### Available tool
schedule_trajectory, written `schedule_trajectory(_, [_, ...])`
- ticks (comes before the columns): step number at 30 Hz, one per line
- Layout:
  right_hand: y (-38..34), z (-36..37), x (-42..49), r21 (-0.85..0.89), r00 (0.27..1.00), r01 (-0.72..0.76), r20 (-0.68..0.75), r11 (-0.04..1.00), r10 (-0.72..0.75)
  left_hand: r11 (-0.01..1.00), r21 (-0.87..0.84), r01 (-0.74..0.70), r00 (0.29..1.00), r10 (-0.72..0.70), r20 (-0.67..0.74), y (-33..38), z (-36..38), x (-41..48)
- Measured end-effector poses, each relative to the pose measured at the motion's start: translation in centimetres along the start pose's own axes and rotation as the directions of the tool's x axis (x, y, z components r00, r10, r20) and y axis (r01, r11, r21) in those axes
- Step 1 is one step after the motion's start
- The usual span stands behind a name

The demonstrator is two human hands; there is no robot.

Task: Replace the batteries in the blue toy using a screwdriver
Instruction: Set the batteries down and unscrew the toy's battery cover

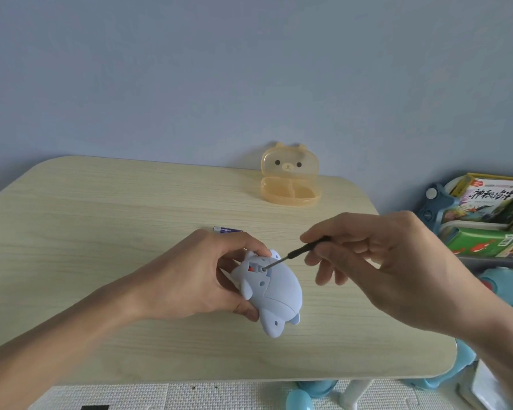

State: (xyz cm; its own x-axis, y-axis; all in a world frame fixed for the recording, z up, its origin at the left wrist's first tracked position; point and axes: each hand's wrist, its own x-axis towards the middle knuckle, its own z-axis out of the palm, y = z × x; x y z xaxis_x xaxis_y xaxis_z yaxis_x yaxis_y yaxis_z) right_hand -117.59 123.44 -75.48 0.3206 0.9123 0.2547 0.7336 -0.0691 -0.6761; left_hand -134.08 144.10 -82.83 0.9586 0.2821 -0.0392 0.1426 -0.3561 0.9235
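Pale wooden tabletop [101, 232] against a blue wall: the left hand [196, 276] grips the blue toy [276, 294] belly-up near the front edge, while the right hand [376, 261] pinches a small screwdriver [293, 254], its tip set in the battery hatch. A slip of the tip could strip the tiny screw or jab the steadying fingers. One battery [228, 229] lies just behind; an open orange case [289, 184] stands well apart.

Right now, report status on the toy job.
Left hand gripping blue toy. Right hand on screwdriver, tip in compartment. Battery behind. Nothing obstructing.
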Motion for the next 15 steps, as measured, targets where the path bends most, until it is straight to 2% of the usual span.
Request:
schedule_trajectory(7, [-0.2, 0.6, 0.5, -0.186, 0.998, 0.011, -0.060, 0.983, -0.023, 1.000, 0.011, 0.002, 1.000, -0.002, 0.007, -0.3, 0.1, 0.0])
schedule_trajectory(12, [0.7, -1.1, 0.3, -0.087, 0.997, -0.034, -0.078, 0.996, 0.028, 0.998, 0.065, -0.015, 1.000, 0.016, -0.017, -0.4, -0.2, -0.1])
schedule_trajectory(15, [3.9, -3.0, 0.2, -0.109, 0.976, -0.139, -0.184, 0.984, 0.117, 0.991, 0.131, -0.026, 0.999, 0.029, -0.022, -0.1, -0.3, -0.3])
